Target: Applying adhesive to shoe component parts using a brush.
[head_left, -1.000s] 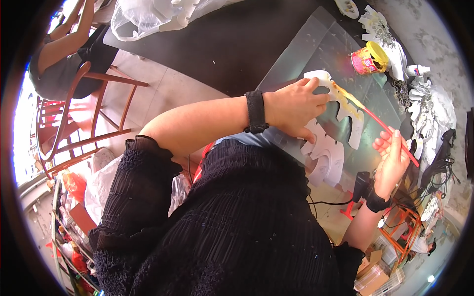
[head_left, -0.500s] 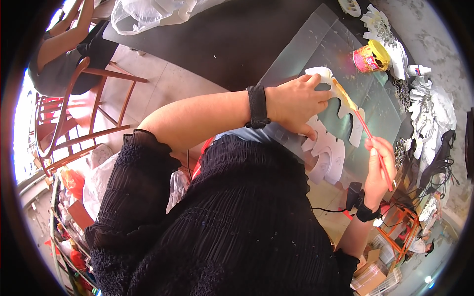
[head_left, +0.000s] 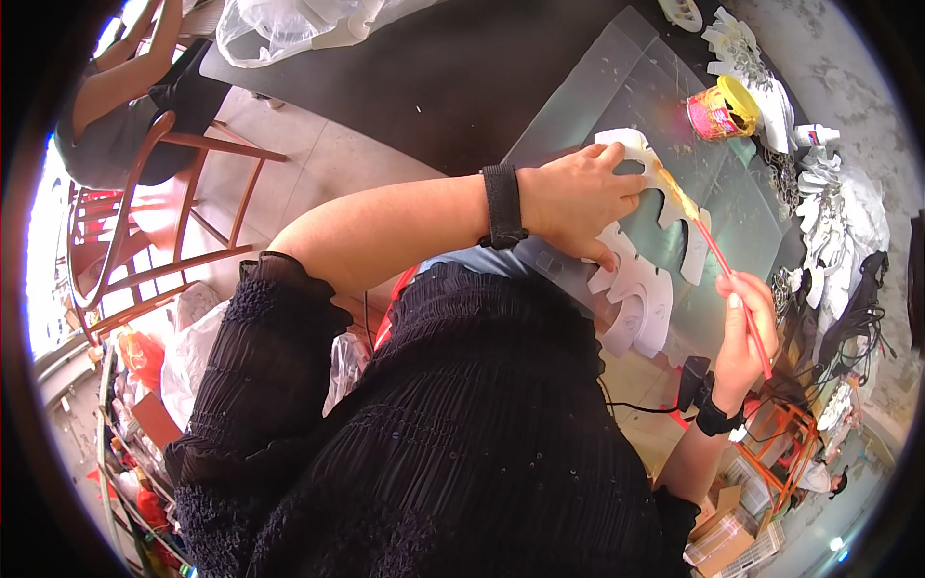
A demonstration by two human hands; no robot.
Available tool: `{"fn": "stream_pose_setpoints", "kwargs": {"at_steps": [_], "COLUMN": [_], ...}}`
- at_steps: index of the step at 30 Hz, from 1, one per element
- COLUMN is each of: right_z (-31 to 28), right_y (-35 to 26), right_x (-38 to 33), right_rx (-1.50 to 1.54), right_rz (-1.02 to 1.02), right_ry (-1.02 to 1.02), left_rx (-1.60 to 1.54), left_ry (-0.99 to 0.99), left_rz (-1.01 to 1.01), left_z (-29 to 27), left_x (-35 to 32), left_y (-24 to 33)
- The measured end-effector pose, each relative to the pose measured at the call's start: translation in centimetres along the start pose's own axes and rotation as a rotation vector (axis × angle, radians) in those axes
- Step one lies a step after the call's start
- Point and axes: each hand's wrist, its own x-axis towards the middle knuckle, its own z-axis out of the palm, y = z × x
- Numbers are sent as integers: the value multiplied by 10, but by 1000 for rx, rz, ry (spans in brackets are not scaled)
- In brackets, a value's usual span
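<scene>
My right hand is closed round the red handle of a brush. The yellowish bristle end of the brush lies against a white curved cutout, which looks like thin sheet. My left hand is spread over the white pieces, fingertips pressing down on them and holding nothing between the fingers. Several more curved white cutouts overlap near the table edge beside my left thumb. Under them is a translucent sheet with dried smears. A pink and yellow tub stands beyond the brush.
The dark table bears a plastic bag at the far left. White pieces with chains and a small white bottle lie along the right. A person sits by a wooden chair. Cardboard boxes are at lower right.
The brush has slid slightly toward me along the cutout, and my right hand has shifted a little with it. My left hand stays in nearly the same place.
</scene>
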Motion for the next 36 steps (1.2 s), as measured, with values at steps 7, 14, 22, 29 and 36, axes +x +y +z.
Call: {"fn": "stream_pose_setpoints", "kwargs": {"at_steps": [7,14,22,29,36], "right_z": [0,-4,0,7,-11], "right_y": [-2,-1,-4,-8,-8], "right_x": [4,4,13,17,9], "right_rx": [26,101,95,110,188], "right_rz": [33,86,54,43,102], "right_ry": [10,26,2,-31,49], "left_rx": [11,-5,-6,-3,9], "left_ry": [0,5,2,16,25], "left_rz": [-3,7,5,10,20], "left_z": [0,1,1,2,0], "left_x": [0,0,-1,-1,-1], "left_y": [0,-1,-1,-2,-1]}}
